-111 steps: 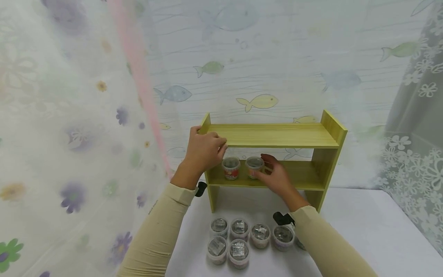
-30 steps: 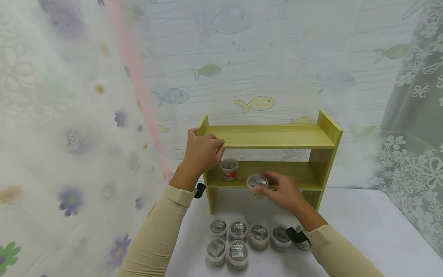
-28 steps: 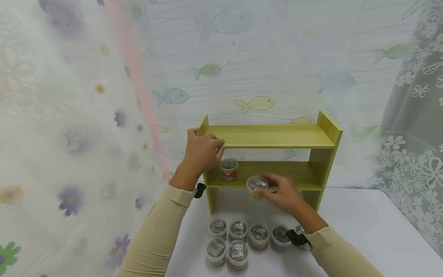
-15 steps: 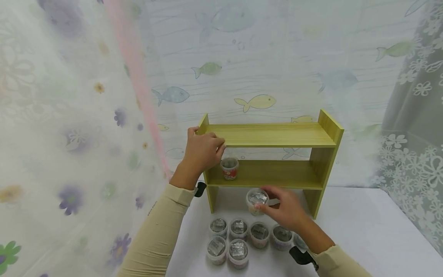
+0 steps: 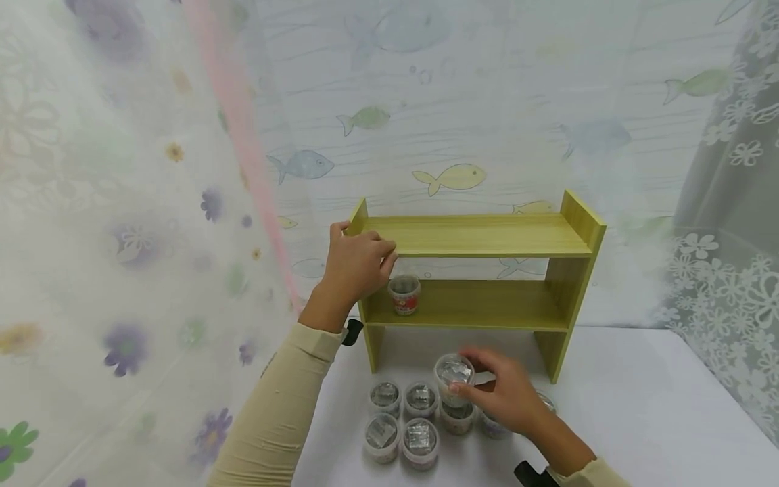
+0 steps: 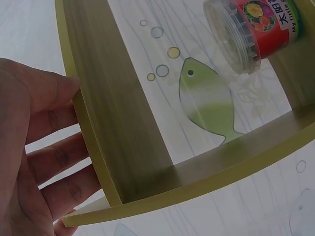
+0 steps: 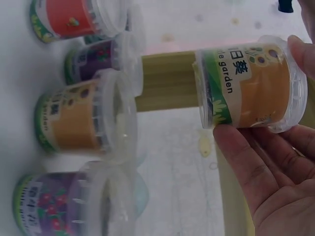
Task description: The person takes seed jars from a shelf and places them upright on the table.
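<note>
orange-labelled tub (image 7: 251,88), yellow-green shelf (image 5: 481,237) (woodgrain)

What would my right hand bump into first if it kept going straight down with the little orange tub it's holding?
Most likely the cluster of tubs on the table: the right hand holds the orange tub just above the row's middle tub. Depth is unclear, so it might land slightly behind it.

Right hand (image 5: 508,398) hides perhaps two tubs (image 5: 491,425); red-label tub (image 6: 251,30) cut off.
</note>
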### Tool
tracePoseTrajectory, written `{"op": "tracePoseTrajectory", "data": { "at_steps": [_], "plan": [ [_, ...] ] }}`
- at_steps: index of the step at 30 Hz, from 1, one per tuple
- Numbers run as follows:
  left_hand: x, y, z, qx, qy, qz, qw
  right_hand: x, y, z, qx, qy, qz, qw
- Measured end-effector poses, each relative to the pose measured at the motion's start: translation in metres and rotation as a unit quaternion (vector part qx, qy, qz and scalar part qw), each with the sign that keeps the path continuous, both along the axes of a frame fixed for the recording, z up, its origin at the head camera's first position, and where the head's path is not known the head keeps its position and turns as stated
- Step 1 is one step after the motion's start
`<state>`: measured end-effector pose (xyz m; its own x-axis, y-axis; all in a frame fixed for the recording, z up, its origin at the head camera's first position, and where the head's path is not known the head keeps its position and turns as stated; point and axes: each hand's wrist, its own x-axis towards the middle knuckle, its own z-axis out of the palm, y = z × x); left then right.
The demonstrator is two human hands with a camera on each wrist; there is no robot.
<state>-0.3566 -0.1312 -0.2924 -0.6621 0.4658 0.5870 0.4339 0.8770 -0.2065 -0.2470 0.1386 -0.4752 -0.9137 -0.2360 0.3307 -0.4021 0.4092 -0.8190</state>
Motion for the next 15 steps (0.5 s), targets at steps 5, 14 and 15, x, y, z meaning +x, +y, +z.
{"op": "tracePoseTrajectory", "data": {
  "at_steps": [5,14,15],
  "plan": [
    [0.0,-0.001,0.0,-0.001,-0.005,0.004,1.0,0.008,0.001,-0.005,-0.007,-0.009,0.007,1.0],
    [-0.001,-0.001,0.001,0.003,-0.01,0.0,0.9999,0.019,0.005,-0.018,-0.011,-0.015,0.009,1.0],
    [-0.001,0.0,0.001,0.004,-0.01,0.0,0.9999,0.019,0.005,-0.02,-0.015,-0.014,0.008,1.0]
  ]
}}
